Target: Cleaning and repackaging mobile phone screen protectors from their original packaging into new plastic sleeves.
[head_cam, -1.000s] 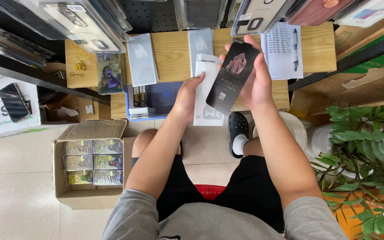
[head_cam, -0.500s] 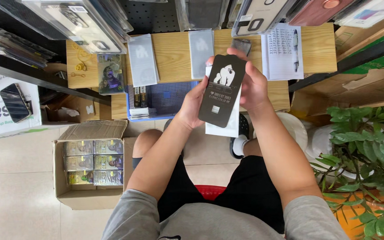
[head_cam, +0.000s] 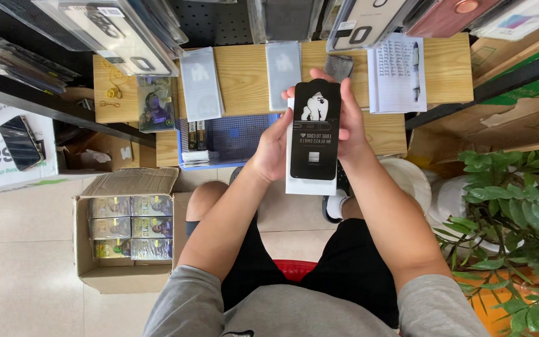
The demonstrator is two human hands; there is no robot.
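A flat black rectangular package (head_cam: 315, 131) with a white figure printed near its top lies over a white sleeve (head_cam: 310, 186). Both my hands hold the pair upright above my lap. My left hand (head_cam: 274, 146) grips the left edge, thumb on the front. My right hand (head_cam: 349, 125) grips the right edge, fingers curled round the top. Behind the package stands a low wooden table (head_cam: 244, 78) with two pale flat packages (head_cam: 200, 83) (head_cam: 282, 73) lying on it.
A notepad with a pen (head_cam: 397, 73) lies on the table's right. A blue basket (head_cam: 229, 140) sits under the table edge. An open cardboard box of small packs (head_cam: 131, 228) stands on the floor at left. A potted plant (head_cam: 513, 206) is at right. Packaged phone cases (head_cam: 113, 31) hang above.
The black package turned from tilted to upright and came down over the white sleeve, closer to my body. My left hand shifted from behind the sleeve to its left edge.
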